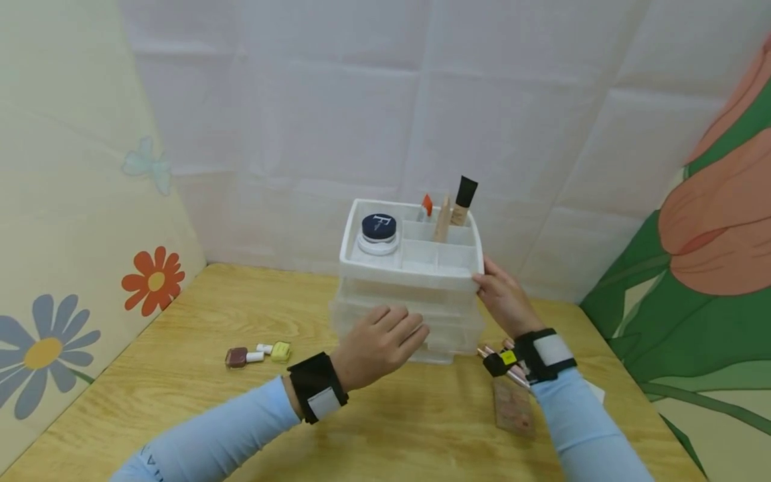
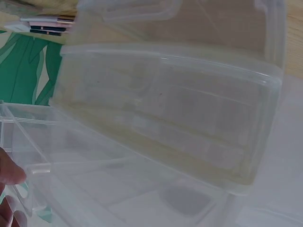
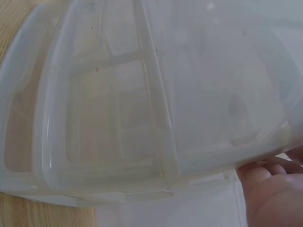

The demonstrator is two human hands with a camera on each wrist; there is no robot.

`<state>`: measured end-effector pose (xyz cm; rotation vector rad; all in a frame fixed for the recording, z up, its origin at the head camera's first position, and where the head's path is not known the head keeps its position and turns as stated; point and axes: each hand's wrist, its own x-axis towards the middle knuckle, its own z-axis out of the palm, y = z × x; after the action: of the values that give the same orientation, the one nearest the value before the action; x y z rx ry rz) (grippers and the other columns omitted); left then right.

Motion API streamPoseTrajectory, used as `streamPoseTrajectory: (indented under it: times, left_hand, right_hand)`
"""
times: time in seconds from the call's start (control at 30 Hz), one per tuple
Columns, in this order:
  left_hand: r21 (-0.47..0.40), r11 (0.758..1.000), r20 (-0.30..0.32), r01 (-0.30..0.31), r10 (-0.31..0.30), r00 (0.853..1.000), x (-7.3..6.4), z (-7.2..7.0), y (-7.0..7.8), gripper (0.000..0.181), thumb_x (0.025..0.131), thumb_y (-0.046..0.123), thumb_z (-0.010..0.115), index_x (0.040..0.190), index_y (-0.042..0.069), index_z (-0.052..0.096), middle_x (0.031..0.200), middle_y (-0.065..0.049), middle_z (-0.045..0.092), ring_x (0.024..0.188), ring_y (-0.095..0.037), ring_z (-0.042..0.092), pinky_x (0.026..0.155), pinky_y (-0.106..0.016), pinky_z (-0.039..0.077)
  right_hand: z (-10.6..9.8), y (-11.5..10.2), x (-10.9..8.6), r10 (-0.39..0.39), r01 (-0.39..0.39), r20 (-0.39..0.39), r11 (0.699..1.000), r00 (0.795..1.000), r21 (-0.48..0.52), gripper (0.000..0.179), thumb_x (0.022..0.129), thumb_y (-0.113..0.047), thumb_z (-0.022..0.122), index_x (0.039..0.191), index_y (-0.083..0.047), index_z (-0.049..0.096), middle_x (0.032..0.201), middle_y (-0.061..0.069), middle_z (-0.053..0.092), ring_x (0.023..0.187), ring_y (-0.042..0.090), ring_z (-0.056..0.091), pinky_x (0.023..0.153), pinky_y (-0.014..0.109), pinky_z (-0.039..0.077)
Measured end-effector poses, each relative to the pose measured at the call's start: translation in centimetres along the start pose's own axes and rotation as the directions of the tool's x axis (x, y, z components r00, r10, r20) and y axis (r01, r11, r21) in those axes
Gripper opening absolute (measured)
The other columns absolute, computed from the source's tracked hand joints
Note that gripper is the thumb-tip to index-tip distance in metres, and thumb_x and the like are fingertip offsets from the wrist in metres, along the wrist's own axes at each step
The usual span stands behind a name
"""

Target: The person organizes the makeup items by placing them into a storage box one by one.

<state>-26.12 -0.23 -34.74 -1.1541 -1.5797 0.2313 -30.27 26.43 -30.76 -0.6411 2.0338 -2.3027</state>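
White organizer (image 1: 409, 275) stands beyond your left hand (image 1: 378, 345), which seemingly pinches its drawer (image 2: 80, 182), your right hand (image 1: 508, 300) gripping its right edge.

A cloudy, see-through plastic drawer unit (image 3: 227, 80) fills most of the view, lying aslant, with its layers stepping out toward the unit's left side. Two small reddish specks show on its compartmented left-hand part. The right hand (image 3: 277, 194) touches the unit's lower right edge, its fingers partly hidden. Wooden tabletop (image 3: 42, 213) shows below the unit's lower left corner; a pale surface (image 3: 142, 217) lies beneath its lower edge.
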Motion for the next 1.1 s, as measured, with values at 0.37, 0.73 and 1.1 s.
streamPoseTrajectory:
  times: [0.37, 0.73, 1.1]
  left_hand:
    - [-0.038, 0.999, -0.028, 0.001, -0.002, 1.000, 0.3, -1.5, 1.3, 0.032, 0.103, 0.009, 0.039, 0.110, 0.011, 0.070, 0.107, -0.004, 0.065, 0.096, -0.020, 0.058, 0.077, -0.030, 0.047]
    - [-0.046, 0.999, -0.069, -0.018, 0.015, 0.998, 0.9, -3.7, 1.6, 0.040, 0.104, 0.006, 0.032, 0.101, 0.012, 0.071, 0.099, -0.001, 0.064, 0.086, -0.016, 0.056, 0.069, -0.026, 0.045]
    - [-0.032, 0.999, -0.082, -0.024, 0.021, 0.996, 1.1, -4.5, 1.8, 0.036, 0.103, 0.007, 0.034, 0.099, 0.013, 0.069, 0.100, -0.001, 0.064, 0.086, -0.016, 0.056, 0.068, -0.025, 0.044]
  right_hand:
    - [0.0, 0.1, 0.1, 0.018, -0.018, -0.009, 1.000, 1.000, -0.021, 0.058, 0.102, -0.002, 0.030, 0.153, 0.002, 0.002, 0.161, 0.017, 0.002, 0.142, 0.029, 0.014, 0.115, 0.035, 0.018]
    - [0.0, 0.0, 0.1, 0.002, -0.002, 0.003, 1.000, 1.000, -0.003, 0.058, 0.101, 0.000, 0.029, 0.152, 0.004, 0.001, 0.160, 0.018, 0.000, 0.142, 0.027, 0.012, 0.114, 0.030, 0.021]
    - [0.0, 0.1, -0.1, 0.000, 0.000, 0.011, 1.000, 1.000, -0.016, 0.059, 0.103, -0.004, 0.031, 0.153, 0.003, 0.001, 0.160, 0.018, 0.001, 0.141, 0.025, 0.016, 0.112, 0.029, 0.024]
